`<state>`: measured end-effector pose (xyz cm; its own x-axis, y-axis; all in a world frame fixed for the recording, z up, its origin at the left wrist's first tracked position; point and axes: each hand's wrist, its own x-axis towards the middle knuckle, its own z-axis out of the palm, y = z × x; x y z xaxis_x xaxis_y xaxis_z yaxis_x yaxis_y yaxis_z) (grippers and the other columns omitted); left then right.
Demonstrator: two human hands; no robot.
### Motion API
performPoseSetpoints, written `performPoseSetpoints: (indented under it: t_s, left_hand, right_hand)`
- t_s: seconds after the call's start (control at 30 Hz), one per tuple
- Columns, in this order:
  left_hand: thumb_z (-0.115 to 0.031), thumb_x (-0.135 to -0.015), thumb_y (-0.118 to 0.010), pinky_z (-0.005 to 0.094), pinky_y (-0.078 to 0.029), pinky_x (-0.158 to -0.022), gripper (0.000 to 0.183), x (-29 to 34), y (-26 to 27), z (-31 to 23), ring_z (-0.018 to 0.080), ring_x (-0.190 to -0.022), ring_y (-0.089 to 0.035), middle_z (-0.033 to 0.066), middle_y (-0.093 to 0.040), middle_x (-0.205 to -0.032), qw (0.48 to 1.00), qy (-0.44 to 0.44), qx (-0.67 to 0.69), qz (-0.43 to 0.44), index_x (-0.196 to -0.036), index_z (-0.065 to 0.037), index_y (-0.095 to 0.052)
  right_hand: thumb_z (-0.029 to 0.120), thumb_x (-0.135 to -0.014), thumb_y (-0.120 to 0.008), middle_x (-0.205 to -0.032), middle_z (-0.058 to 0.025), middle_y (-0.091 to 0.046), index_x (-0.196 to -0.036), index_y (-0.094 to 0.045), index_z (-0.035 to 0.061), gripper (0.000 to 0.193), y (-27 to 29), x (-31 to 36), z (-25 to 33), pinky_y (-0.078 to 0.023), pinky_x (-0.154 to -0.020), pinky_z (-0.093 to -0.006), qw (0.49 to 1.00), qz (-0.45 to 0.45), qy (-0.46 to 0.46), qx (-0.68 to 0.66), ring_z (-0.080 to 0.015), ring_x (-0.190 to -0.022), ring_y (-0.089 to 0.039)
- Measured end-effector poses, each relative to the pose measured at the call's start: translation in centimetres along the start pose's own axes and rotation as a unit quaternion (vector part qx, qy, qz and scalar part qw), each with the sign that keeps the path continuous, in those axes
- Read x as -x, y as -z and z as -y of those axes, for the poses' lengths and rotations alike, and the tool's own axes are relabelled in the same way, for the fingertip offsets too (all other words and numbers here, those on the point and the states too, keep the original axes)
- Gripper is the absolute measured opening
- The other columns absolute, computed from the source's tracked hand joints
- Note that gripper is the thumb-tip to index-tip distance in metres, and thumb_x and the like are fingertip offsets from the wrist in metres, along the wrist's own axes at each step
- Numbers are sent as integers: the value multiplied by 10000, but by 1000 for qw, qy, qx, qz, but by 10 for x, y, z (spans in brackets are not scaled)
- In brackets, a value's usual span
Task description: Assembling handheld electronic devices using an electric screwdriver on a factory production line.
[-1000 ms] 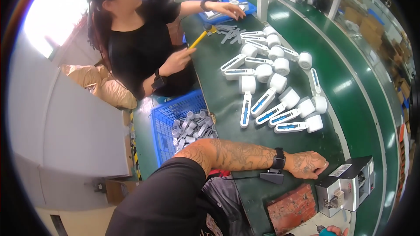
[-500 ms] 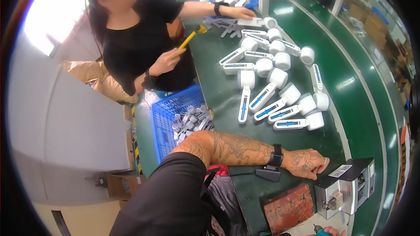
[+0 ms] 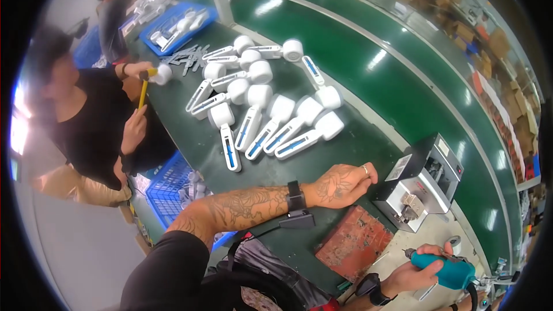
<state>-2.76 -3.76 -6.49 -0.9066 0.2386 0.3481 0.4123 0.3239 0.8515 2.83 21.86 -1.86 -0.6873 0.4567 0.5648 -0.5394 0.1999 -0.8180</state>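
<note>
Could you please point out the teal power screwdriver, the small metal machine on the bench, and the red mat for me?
teal power screwdriver (image 3: 446,269): head view, on its teal body.
small metal machine (image 3: 427,185): head view, on its silver front.
red mat (image 3: 353,243): head view, at its middle.

Left hand (image 3: 341,184) rests loosely curled, palm down, tattooed forearm stretched across; right hand (image 3: 416,270) sits low, fingers wrapped closed in a grip

White handheld devices (image 3: 271,118), blue crate (image 3: 167,187), co-worker's yellow tool (image 3: 143,89)
</note>
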Motion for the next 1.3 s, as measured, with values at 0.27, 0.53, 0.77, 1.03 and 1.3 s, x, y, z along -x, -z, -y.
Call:
performPoseSetpoints:
  t_s: [0.27, 0.53, 0.77, 1.03, 1.3]
  left_hand:
    - [-24, -879, -519, 371, -471, -716, 233, 2, 4, 1, 247, -760, -566, 81, -520, -819, 999, 33, 35, 12, -1105, -48, -472]
    - [-23, -888, -552, 339, -487, -630, 99, 0, -1, 5, 194, -682, -593, 83, -582, -812, 999, 20, 46, 0, -985, -43, -548]
    - [-48, -914, -614, 326, -537, -676, 113, -3, -3, 5, 217, -761, -664, 102, -664, -925, 999, 1, 49, -19, -1022, -30, -640]
    - [-41, -919, -637, 329, -563, -726, 87, -3, -3, 8, 255, -862, -693, 111, -678, -954, 999, 0, 46, -16, -1001, -11, -646]
    - [-24, -910, -640, 324, -544, -709, 66, -3, -1, 10, 222, -841, -665, 88, -628, -951, 999, -17, 35, -30, -975, -16, -628]
  right_hand:
    - [416, -988, -502, -808, -67, -509, -1266, -478, -106, 592, -2, 3, 6, -376, -689, -280, 1000, 1, -13, -1, -157, -740, -481]
    - [432, -984, -512, -818, -69, -502, -1271, -458, -115, 621, -4, 3, 6, -370, -692, -287, 1000, 12, -18, 4, -164, -749, -476]
    - [438, -976, -524, -807, -67, -502, -1272, -464, -103, 620, 1, 3, 3, -372, -686, -284, 1000, 17, -12, 7, -158, -741, -476]
    - [431, -973, -536, -808, -67, -499, -1265, -472, -97, 606, 0, 3, 5, -380, -688, -286, 1000, 17, -16, -7, -158, -738, -480]
    - [420, -979, -524, -822, -75, -507, -1273, -464, -107, 606, -2, 5, 5, -380, -683, -293, 1000, 21, -17, -10, -167, -748, -487]
